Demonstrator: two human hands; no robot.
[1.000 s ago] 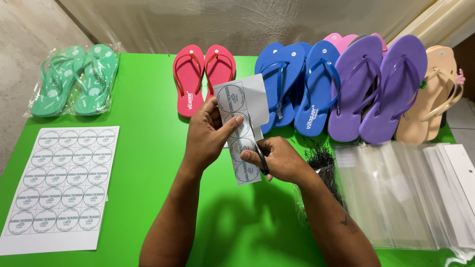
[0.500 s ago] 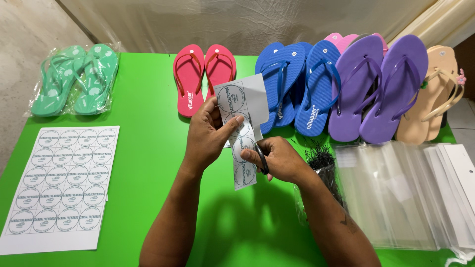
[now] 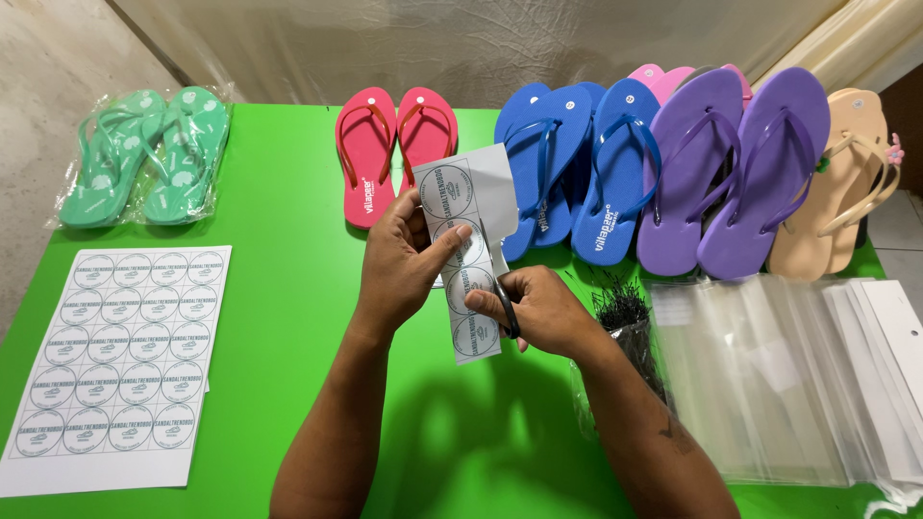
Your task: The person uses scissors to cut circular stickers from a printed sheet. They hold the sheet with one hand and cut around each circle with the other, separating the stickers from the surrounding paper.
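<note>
Left hand point(image 3: 402, 264) pinches sticker strip point(image 3: 468, 252) near its top, thumb on the front, fingers behind. Right hand point(image 3: 538, 309) grips scissors point(image 3: 506, 306), fingers closed round the handle, blades at the strip's right edge. Strip is held upright above green table point(image 3: 269, 288), mid-frame. Full sticker sheet point(image 3: 117, 360) lies flat at left. Red flip-flops point(image 3: 394, 149) and blue flip-flops point(image 3: 577, 163) behind the hands. Clear bags point(image 3: 769, 375) stacked at right.

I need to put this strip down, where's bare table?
Bare green table lies between the sticker sheet and the left hand, below the red sandals. The right side is crowded with clear bags.
</note>
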